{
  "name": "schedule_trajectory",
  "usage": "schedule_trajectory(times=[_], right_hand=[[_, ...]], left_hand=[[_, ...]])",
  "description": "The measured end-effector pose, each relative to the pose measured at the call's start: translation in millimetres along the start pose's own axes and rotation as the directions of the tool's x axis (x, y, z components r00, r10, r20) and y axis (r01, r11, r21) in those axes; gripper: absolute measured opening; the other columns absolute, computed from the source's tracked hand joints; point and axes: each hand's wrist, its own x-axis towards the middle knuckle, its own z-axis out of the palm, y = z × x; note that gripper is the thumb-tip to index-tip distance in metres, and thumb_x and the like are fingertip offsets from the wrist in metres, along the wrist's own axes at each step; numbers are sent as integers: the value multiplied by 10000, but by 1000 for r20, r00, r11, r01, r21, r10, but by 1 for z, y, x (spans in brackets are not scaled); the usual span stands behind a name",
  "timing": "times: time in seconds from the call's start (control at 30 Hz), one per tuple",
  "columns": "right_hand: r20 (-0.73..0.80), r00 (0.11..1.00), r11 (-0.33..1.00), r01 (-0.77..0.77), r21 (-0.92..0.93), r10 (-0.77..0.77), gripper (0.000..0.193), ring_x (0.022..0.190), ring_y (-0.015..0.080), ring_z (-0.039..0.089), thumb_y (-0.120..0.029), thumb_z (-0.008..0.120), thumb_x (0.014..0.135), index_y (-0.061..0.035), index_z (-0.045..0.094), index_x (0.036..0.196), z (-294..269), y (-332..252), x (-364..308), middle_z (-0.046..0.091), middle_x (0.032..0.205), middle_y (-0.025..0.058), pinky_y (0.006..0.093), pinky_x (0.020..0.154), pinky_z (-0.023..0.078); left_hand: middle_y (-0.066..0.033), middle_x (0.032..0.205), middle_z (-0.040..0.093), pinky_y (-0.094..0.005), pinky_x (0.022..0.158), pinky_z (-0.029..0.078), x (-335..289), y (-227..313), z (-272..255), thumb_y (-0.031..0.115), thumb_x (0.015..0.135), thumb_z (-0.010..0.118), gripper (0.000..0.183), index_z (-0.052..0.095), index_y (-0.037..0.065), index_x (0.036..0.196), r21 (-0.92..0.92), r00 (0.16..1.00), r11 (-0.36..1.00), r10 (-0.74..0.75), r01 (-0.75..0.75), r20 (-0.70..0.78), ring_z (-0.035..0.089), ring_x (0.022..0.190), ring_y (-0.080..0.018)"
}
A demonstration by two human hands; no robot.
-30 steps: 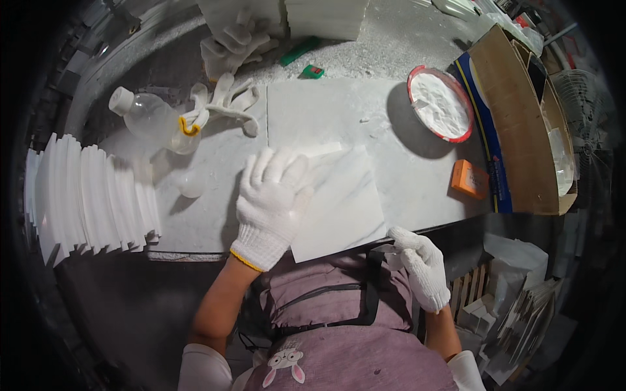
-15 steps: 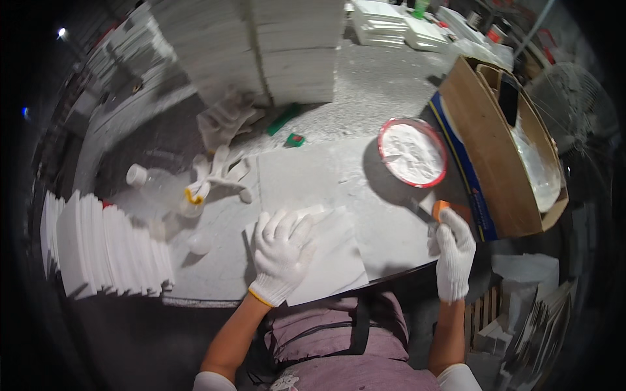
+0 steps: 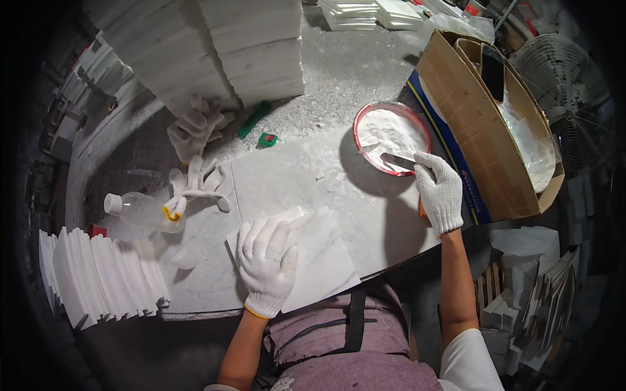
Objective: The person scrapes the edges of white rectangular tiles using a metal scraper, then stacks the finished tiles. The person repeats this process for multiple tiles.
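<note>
My left hand point(image 3: 267, 264), in a white knitted glove, lies flat with fingers stretched out on a white marble-look tile point(image 3: 329, 260) at the table's near edge. A thin white piece point(image 3: 289, 215) shows just beyond its fingertips. In my gloved right hand point(image 3: 440, 190) is a putty knife point(image 3: 396, 160), its grey blade pointing left over the red-rimmed bowl point(image 3: 357, 133). White powder or paste point(image 3: 391, 127) fills the bowl; the blade's tip is at its surface. A bit of orange point(image 3: 422, 207) shows beside my right palm, partly hidden.
Upright white tiles point(image 3: 104, 277) stand in a row at left, near a clear bottle point(image 3: 140, 210) and loose gloves point(image 3: 195, 186). Tall white stacks point(image 3: 254, 52) rise behind. A cardboard box point(image 3: 456, 111) stands right of the bowl, a fan point(image 3: 554, 85) beyond it.
My right hand has moved up and left with the putty knife, from the table's right edge to the bowl. My left hand stays on the tile. The whole view has shifted slightly.
</note>
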Motion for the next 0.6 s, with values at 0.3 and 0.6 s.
schedule_trajectory(times=[0.3,0.6], right_hand=[[157,882,813,-471,343,444,255,660,60,560,-94,645,923,22,687,1145,-4,-15,3,679,852,38,219,592,457],[137,876,757,-470,453,462,237,666,56,554,-81,638,939,29,683,1144,-10,-12,-4,667,860,30,212,591,443]], left_hand=[[-121,1287,575,-545,1108,319,1,0,1,263,890,641,446,599,77,1293,-7,1000,1000,-13,13,-2,490,1245,-326],[-114,1216,619,-509,1087,368,2,-2,0,147,842,675,379,653,60,1210,-75,996,996,-54,49,-71,534,1179,-319]])
